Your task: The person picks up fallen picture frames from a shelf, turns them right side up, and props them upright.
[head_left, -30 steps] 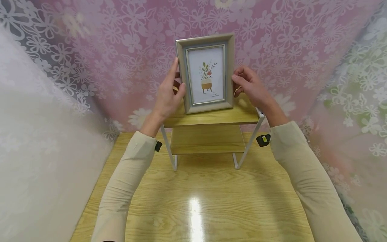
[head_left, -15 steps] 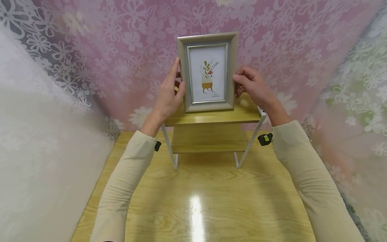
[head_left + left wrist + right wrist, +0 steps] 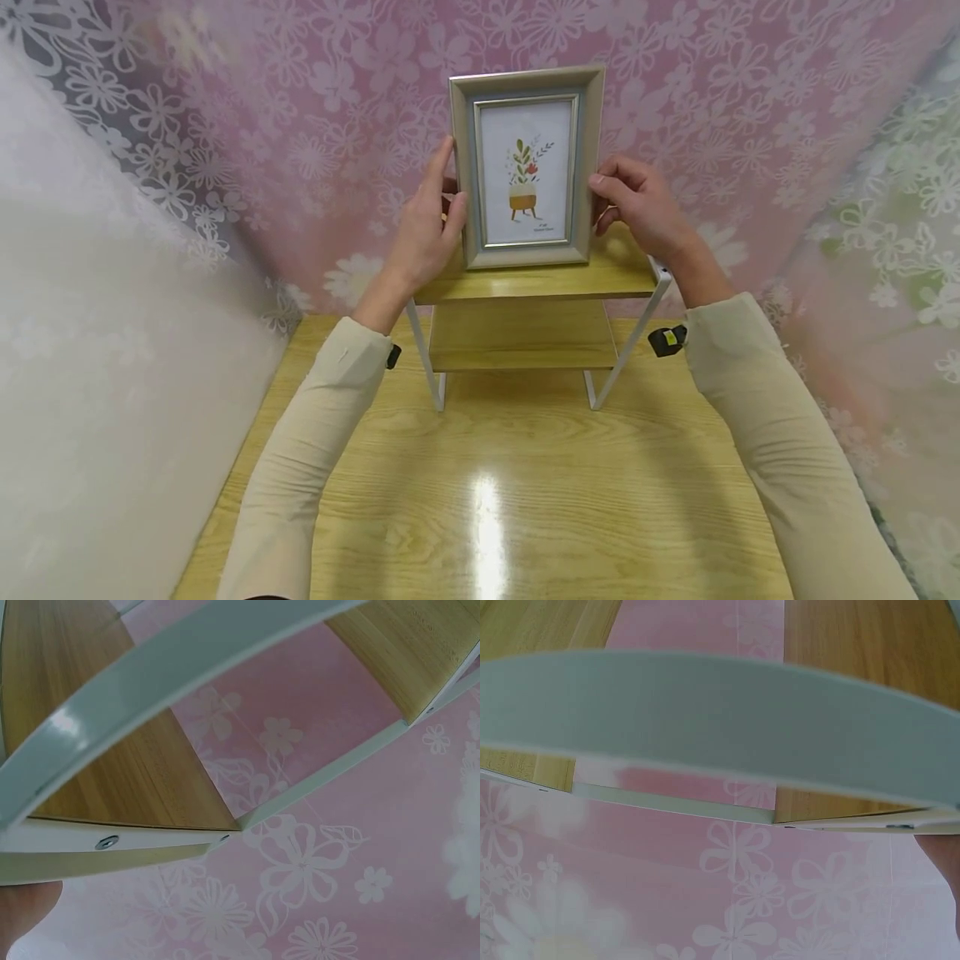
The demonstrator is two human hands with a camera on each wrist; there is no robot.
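A beige picture frame [image 3: 459, 167] with a grey-blue inner band and a potted-plant print [image 3: 523, 179] stands nearly upright at the top board [image 3: 517, 283] of a small wooden shelf. My left hand [image 3: 423, 233] holds its left side, thumb at the front edge, index finger stretched up along the side, other fingers partly hidden behind. At the right side, my right hand [image 3: 641, 204] pinches the edge between thumb and curled fingers. Whether the frame's bottom rests on the board is hard to tell. Neither wrist view includes the picture frame; only a bit of each hand shows there.
Below the top board is a lower shelf board [image 3: 521, 333], carried by white metal legs [image 3: 628, 342]. Behind stands a pink floral wall [image 3: 360, 142]; pale walls close in both sides. Shiny wood-patterned floor [image 3: 420, 500] lies in front.
The picture frame sits slightly higher and farther right in the head view, and its tilt has levelled out. The shelf has also shifted a little in view. Both hands keep their hold.
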